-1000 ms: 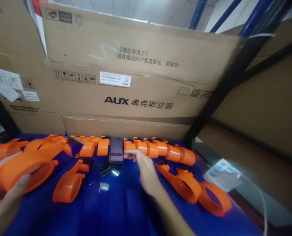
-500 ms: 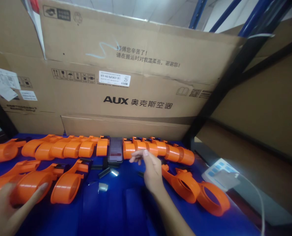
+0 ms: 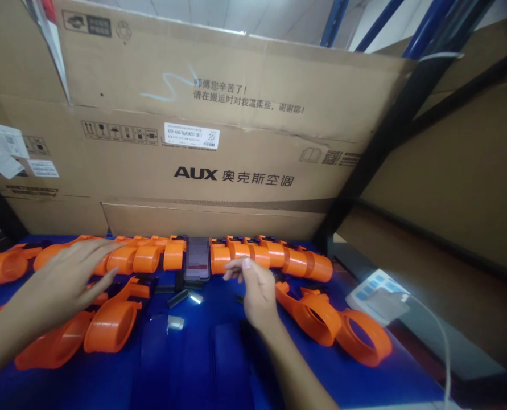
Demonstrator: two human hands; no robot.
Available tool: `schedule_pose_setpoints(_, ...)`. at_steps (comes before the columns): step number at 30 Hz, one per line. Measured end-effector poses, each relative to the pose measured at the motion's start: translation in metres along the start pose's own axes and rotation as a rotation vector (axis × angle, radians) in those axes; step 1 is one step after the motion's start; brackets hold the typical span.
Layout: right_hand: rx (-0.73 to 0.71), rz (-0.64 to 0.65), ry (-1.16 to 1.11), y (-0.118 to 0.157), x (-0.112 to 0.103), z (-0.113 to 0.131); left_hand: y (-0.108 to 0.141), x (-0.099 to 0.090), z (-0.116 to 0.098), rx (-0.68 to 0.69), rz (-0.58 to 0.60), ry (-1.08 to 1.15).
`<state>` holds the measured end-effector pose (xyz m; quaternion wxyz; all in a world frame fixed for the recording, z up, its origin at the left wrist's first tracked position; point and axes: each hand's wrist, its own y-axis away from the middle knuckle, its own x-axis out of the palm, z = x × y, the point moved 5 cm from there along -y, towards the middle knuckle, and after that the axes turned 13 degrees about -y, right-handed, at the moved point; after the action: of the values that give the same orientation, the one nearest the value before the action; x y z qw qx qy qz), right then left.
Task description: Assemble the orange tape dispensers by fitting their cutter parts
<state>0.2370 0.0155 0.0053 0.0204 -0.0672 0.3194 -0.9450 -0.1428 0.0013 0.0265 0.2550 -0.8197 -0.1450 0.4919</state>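
My left hand (image 3: 71, 273) is open, its fingers stretched out to the right above the orange plastic rings on the left. It partly hides the back row of rings. Just below it lie a tilted orange ring (image 3: 50, 347) and another orange ring (image 3: 110, 327) with a dark end on its arm. My right hand (image 3: 258, 287) hovers over the middle of the table with thumb and fingers closed together. What they hold, if anything, cannot be made out. Behind its fingertips stand the right-hand back-row rings (image 3: 296, 263).
A phone (image 3: 197, 261) stands upright between the back-row rings. Small black pieces (image 3: 178, 299) lie before it on the blue table surface (image 3: 193, 364). Two loose rings (image 3: 366, 337) and a white box with a cable (image 3: 379, 296) are at right. A cardboard wall (image 3: 236, 142) rises behind.
My left hand has moved forward from the front-left rings to above the back row. The front-left ring now lies tilted. My right hand has barely moved; the view has shifted slightly.
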Motion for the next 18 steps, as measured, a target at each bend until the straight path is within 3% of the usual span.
schedule_pose_setpoints(1, -0.004, 0.006, 0.012, 0.000, 0.000, -0.002, -0.016, 0.019, -0.007, 0.166, 0.210, -0.167)
schedule_pose_setpoints(2, -0.007, 0.010, 0.023, -0.001, -0.001, -0.003, -0.029, 0.032, -0.009, 0.274, 0.327, -0.260)
schedule_pose_setpoints(5, -0.012, 0.018, 0.050, -0.001, -0.003, -0.006, -0.052, 0.058, -0.006, 0.406, 0.488, -0.357)
schedule_pose_setpoints(9, -0.022, 0.014, 0.064, -0.001, -0.006, -0.005, -0.058, 0.080, 0.001, 0.489, 0.570, -0.350)
schedule_pose_setpoints(13, -0.024, 0.009, 0.074, -0.001, -0.006, -0.004, -0.062, 0.097, 0.006, 0.504, 0.578, -0.370)
schedule_pose_setpoints(18, -0.014, 0.012, 0.100, 0.000, -0.006, -0.005, -0.073, 0.087, -0.007, 0.584, 0.538, -0.428)
